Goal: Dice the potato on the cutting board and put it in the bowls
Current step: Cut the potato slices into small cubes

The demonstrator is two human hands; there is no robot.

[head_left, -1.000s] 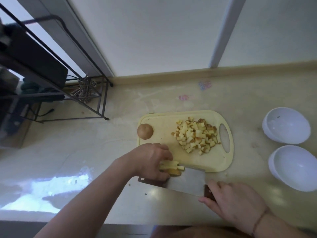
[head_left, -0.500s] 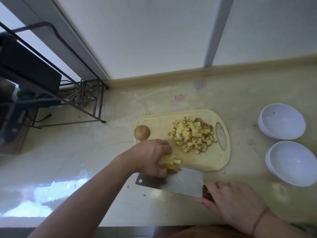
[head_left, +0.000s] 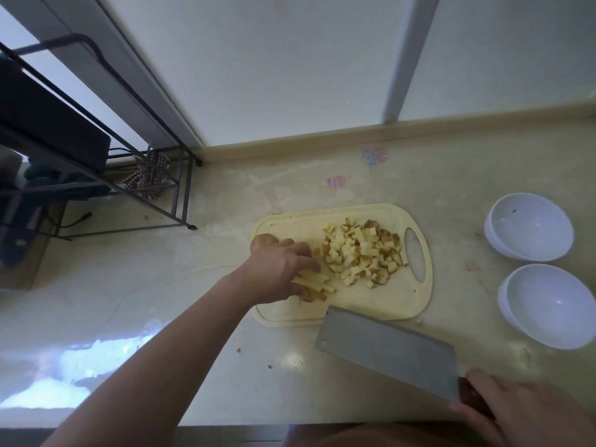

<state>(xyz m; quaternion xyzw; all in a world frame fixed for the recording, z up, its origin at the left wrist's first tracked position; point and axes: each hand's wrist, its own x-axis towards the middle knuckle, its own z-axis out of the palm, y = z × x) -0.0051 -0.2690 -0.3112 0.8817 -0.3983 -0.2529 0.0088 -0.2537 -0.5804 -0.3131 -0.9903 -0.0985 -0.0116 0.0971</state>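
A pale cutting board (head_left: 380, 301) lies on the worktop (head_left: 225, 317), toward its middle, with its handle hole at the right end. A heap of diced potato (head_left: 361, 253) covers the board's right half, just left of the hole. Near the board's front left part lies a small bundle of potato strips (head_left: 314, 282). The left hand (head_left: 277, 272) reaches over the board's left edge and its fingers curl around the strips, thumb on the near side. Behind the hand, at the board's far left edge, a whole unpeeled potato (head_left: 263, 241) shows partly.

The right hand (head_left: 512, 411) is at the front edge of the worktop, its fingers wrapped round the dark handle of a cleaver (head_left: 387, 350). The wide blade is in front of the board's front edge and points left, with its tip over the board's front rim.

Two white bowls stand near the worktop's right edge, well apart from the board: the far bowl (head_left: 529, 227) and the near bowl (head_left: 548, 304), almost touching each other.
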